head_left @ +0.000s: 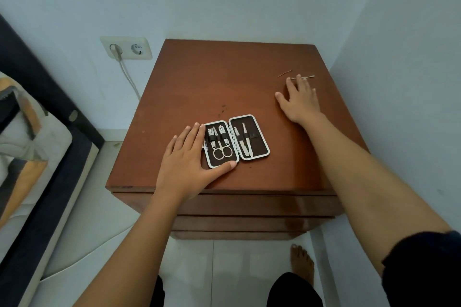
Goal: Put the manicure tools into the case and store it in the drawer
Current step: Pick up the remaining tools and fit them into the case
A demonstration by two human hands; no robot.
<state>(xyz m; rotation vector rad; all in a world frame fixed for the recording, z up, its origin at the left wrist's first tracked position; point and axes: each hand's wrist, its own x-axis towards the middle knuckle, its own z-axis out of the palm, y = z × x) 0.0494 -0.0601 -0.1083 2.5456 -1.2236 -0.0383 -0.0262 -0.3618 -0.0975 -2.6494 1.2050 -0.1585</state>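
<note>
Wooden nightstand (pixel 199 82), open case (pixel 236 140), loose tool (pixel 302 77)

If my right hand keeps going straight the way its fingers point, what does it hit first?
Most likely the thin metal tool lying just past the right hand; the fingertips already look at it or touching. Beyond it is only bare tabletop, then the wall.

No readable text, label, brand, number or sign found; none made out on case (pixel 236 141) beside left hand (pixel 188 160).
</note>
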